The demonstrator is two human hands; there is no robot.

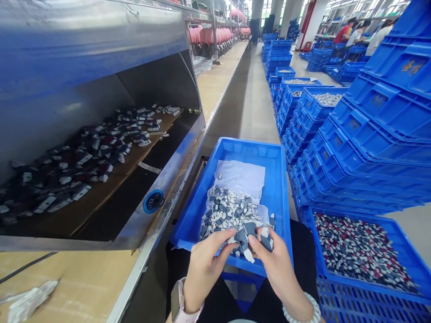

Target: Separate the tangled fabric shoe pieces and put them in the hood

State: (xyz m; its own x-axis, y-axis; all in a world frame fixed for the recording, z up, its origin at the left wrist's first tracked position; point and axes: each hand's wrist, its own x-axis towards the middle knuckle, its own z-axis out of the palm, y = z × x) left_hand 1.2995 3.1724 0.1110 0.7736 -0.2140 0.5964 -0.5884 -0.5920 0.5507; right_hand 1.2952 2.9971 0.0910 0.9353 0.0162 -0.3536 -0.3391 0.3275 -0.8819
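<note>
Over the near end of a blue crate (283, 193), my left hand (211, 253) pinches a grey-and-white moulded piece (241, 238) between thumb and fingers. My right hand (274, 255) has its thumb at the same piece and also holds another small grey-and-white piece (266, 240) against its fingers. Both hands are closed. What exactly the pieces are, I cannot make out. Below them in the crate lies a heap of small grey and white pieces (229, 208), partly on a white cloth sheet (240, 175). The crate rests across my lap.
To the left, a metal hooded box (101, 58) with a dial (153, 201) holds a pile of dark and white pieces (101, 143). Tall stacks of blue crates (370, 134) stand at right, beside a crate of mixed red, grey and white pieces (363, 251). People (357, 33) sit far back.
</note>
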